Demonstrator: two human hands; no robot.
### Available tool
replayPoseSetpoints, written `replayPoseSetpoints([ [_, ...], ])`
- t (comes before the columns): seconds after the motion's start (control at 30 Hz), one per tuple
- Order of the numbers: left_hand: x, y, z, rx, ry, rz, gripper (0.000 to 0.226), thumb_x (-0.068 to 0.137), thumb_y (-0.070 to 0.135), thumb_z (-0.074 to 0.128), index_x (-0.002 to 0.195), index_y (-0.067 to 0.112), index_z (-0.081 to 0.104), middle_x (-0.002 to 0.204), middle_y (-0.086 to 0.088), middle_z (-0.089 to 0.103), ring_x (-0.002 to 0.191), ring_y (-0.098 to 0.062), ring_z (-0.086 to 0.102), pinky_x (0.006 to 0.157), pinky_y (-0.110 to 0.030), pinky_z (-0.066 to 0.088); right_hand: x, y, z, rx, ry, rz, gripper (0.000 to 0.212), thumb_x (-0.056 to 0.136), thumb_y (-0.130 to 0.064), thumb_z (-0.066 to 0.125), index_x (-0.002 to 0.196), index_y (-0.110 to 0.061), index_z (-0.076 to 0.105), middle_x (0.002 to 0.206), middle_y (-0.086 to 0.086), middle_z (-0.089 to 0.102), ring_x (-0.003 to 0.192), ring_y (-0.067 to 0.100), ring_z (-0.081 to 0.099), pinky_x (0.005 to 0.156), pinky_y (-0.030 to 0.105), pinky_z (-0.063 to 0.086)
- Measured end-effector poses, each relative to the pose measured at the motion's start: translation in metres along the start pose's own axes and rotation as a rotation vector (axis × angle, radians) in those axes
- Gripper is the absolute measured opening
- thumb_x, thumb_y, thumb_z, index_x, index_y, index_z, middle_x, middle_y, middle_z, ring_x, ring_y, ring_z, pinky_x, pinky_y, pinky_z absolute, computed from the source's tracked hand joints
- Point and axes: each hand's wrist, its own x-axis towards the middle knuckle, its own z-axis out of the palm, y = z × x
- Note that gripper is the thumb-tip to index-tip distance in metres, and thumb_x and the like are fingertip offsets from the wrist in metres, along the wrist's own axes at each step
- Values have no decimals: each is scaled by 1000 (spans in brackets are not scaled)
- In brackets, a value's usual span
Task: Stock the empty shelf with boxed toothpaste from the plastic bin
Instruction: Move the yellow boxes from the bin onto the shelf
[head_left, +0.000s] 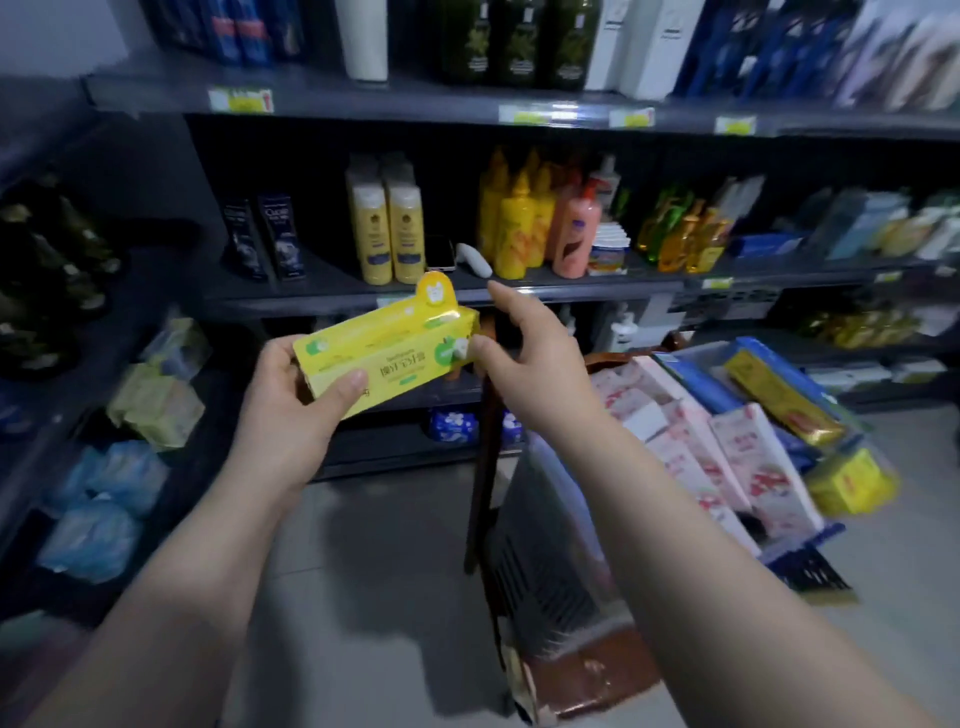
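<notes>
A yellow toothpaste box with green apple marks and a round hang tab is held in front of the dark shelving. My left hand grips its left end, thumb across the front face. My right hand pinches the box's right end, index finger stretched up. The plastic bin stands on the floor at the right, holding several pink-and-white boxes and yellow boxes. A dark shelf lies behind the box, bare at its left part.
The middle shelf carries yellow bottles, orange and pink bottles and dark boxes. Packs in blue and green wrap fill the left racks. A dark slatted crate stands on the tiled floor below my right arm.
</notes>
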Motion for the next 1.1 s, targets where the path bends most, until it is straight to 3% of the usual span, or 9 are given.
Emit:
replayPoseSetpoints([
  [0.13, -42, 11, 63, 10, 71, 36, 36, 79, 29, 73, 99, 39, 45, 106, 9, 61, 102, -13, 58, 92, -37, 47, -25, 35, -65, -125, 20, -49, 57, 91, -22, 60, 143, -17, 39, 142, 0, 45, 131, 16, 38, 101, 19, 27],
  [0.27, -74, 22, 117, 13, 45, 41, 32, 87, 18, 66, 106, 31, 43, 101, 15, 57, 96, -6, 56, 88, -32, 45, -49, 72, -121, -227, 14, -28, 57, 93, -22, 58, 145, -19, 36, 144, 1, 43, 133, 20, 37, 107, 32, 34],
  [0.57, -94, 23, 173, 75, -122, 16, 34, 87, 18, 67, 112, 22, 44, 103, 11, 59, 101, -14, 56, 89, -32, 44, -92, 176, -210, -374, 164, 328, 55, 90, -22, 60, 141, -19, 41, 141, 3, 48, 129, 25, 44, 103, 41, 40],
  [0.7, -93, 23, 197, 76, -171, 24, 33, 87, 16, 66, 110, 21, 42, 101, 13, 58, 97, -9, 55, 83, -26, 43, -93, 207, -221, -498, 155, 438, 59, 91, -29, 60, 144, -22, 37, 143, 2, 47, 129, 26, 44, 101, 44, 42],
  [0.77, -94, 24, 209, 79, -160, 21, 33, 88, 16, 66, 110, 22, 42, 104, 9, 59, 101, -11, 56, 86, -29, 45, -86, 219, -224, -601, 135, 456, 56, 91, -31, 59, 142, -20, 40, 140, 5, 48, 126, 30, 45, 99, 43, 42],
  [1.0, -94, 29, 248, 158, -64, 6, 34, 86, 18, 68, 108, 26, 43, 105, 10, 59, 101, -10, 57, 91, -40, 49, -47, 272, -233, -821, 50, 401, 31, 92, -32, 55, 114, -12, 59, 116, 10, 56, 109, 33, 50, 84, 40, 43],
  [1.1, -96, 30, 262, 128, 37, -13, 34, 86, 16, 67, 107, 28, 44, 106, 9, 61, 103, -11, 59, 92, -41, 49, -37, 291, -235, -918, 29, 304, 12, 87, -16, 56, 89, -10, 66, 95, 9, 62, 90, 32, 57, 63, 32, 38],
])
